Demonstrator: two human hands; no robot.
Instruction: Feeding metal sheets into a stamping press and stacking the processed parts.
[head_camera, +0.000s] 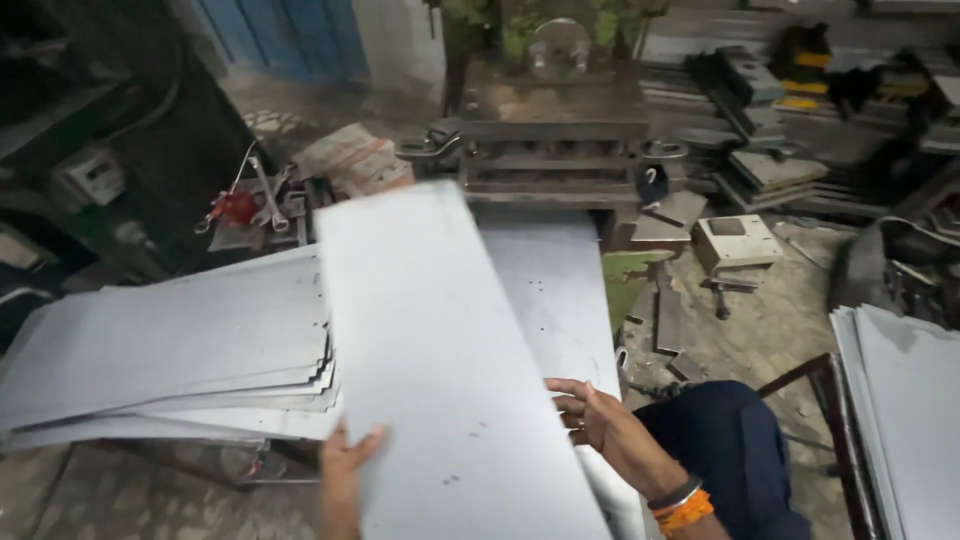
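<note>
I hold a long grey metal sheet (440, 350) that runs from my lap toward a dark press machine (555, 130). My left hand (345, 470) grips its near left edge, thumb on top. My right hand (590, 415) rests on its right edge, fingers spread over the surface; an orange and dark band sits on that wrist. Another sheet (555, 290) lies underneath, reaching the machine. A fanned stack of similar sheets (170, 350) lies to the left, beside the held sheet.
More sheets (905, 420) lean at the right edge. Red-handled tools (240, 205) lie behind the stack. Metal blocks and a pale box (735, 240) litter the dirty floor at right. My knee in dark trousers (720, 450) is at lower right.
</note>
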